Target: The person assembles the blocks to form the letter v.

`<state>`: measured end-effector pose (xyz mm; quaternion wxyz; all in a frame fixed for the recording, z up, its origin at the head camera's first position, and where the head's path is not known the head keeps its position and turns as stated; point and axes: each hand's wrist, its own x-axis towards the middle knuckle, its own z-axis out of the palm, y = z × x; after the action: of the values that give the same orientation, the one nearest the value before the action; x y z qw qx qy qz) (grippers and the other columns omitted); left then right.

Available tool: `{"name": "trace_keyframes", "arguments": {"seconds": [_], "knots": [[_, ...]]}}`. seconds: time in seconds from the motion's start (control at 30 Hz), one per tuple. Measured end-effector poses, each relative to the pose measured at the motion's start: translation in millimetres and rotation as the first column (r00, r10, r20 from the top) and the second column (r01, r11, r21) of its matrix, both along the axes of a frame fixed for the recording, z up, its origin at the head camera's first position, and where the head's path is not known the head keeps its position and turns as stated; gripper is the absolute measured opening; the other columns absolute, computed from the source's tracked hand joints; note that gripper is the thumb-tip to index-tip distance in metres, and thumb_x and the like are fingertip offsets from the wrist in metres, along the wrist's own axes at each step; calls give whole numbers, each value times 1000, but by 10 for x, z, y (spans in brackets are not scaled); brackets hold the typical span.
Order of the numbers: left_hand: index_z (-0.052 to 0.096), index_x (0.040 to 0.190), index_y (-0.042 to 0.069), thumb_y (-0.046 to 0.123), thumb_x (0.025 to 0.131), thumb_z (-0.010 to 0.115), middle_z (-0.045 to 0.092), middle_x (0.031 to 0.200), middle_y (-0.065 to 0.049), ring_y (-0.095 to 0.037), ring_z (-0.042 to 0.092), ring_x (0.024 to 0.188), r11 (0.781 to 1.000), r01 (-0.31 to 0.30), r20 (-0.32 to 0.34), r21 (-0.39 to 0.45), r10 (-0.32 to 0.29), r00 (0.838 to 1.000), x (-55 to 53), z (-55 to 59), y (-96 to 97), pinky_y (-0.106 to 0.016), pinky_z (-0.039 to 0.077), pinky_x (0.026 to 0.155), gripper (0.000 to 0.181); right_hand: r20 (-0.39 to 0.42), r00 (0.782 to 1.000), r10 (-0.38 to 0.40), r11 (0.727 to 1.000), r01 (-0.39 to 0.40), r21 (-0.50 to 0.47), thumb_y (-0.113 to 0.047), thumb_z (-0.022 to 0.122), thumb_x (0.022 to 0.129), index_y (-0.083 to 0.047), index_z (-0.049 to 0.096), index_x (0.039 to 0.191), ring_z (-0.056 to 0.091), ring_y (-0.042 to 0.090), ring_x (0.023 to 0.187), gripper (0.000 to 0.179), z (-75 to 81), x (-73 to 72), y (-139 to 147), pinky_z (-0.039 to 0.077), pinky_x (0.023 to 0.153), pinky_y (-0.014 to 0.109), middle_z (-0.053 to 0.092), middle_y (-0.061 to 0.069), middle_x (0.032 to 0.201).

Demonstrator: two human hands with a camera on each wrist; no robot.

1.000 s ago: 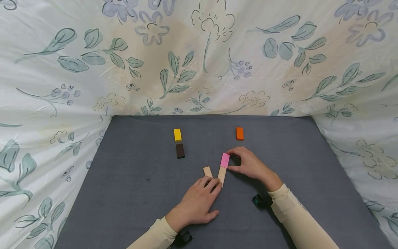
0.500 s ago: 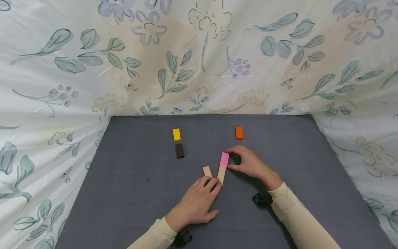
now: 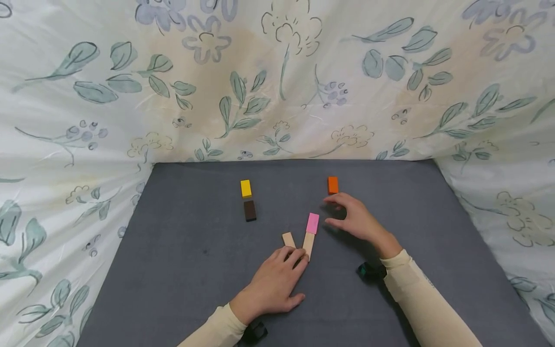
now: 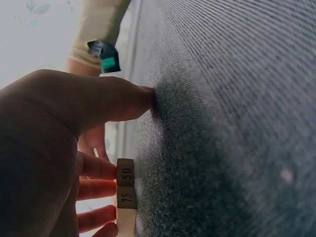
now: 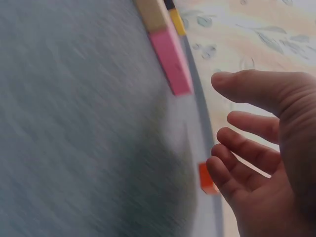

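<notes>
Pulled away from the pink block (image 3: 312, 223), my right hand (image 3: 361, 219) has shifted outward and a little farther from me; a second ago its fingertips were against that block, while my left hand (image 3: 274, 284) keeps its place. From my head I see the right hand's thumb and fingers parted in a loose curve with nothing between them, the orange block (image 3: 332, 185) just past the fingertips; I cannot tell here whether they touch. My left hand lies low, its outstretched fingertips on the near ends of one pale wooden block (image 3: 308, 245) and a second wooden block (image 3: 288, 239), probably to keep them from sliding. These two splay apart beyond those fingers, and the pink block continues the first one end to end, so I likely set it there to lengthen that arm. Beyond my left fingers lie the dark brown block (image 3: 250, 211) and, past it, the yellow block (image 3: 245, 188), well apart from both hands. At my left wrist, the thumb stands clear of the fingers, whose tips meet a piece marked 50 (image 4: 126, 173) and a piece marked 75 (image 4: 127, 197), lined up as if to stay flush. At my right wrist, the spread fingers pinch nothing, and the pink block sits well off the thumb tip.
</notes>
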<state>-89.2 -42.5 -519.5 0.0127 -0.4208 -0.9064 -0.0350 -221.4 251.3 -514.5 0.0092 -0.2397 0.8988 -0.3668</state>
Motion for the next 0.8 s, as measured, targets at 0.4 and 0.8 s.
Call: {"name": "trace_keyframes", "arguments": {"seconds": [0.4, 0.8], "knots": [[57, 157, 14, 61, 94, 75, 50, 156, -6, -24, 46, 136, 1000, -3, 3, -4, 3, 1000, 17, 8, -2, -43, 41, 119, 81, 64, 995, -78, 996, 75, 45, -16, 91, 91, -3, 62, 149, 65, 43, 116, 66, 187, -344, 325, 53, 101, 62, 57, 20, 144], [59, 155, 14, 62, 94, 75, 51, 155, -6, -24, 47, 136, 1000, 0, -9, -3, 0, 1000, 13, 12, 14, -43, 41, 119, 79, 110, 989, -102, 994, 98, 47, -13, 88, 93, -5, 60, 151, 59, 42, 124, 65, 139, -613, 439, 51, 104, 62, 55, 21, 148]]}}
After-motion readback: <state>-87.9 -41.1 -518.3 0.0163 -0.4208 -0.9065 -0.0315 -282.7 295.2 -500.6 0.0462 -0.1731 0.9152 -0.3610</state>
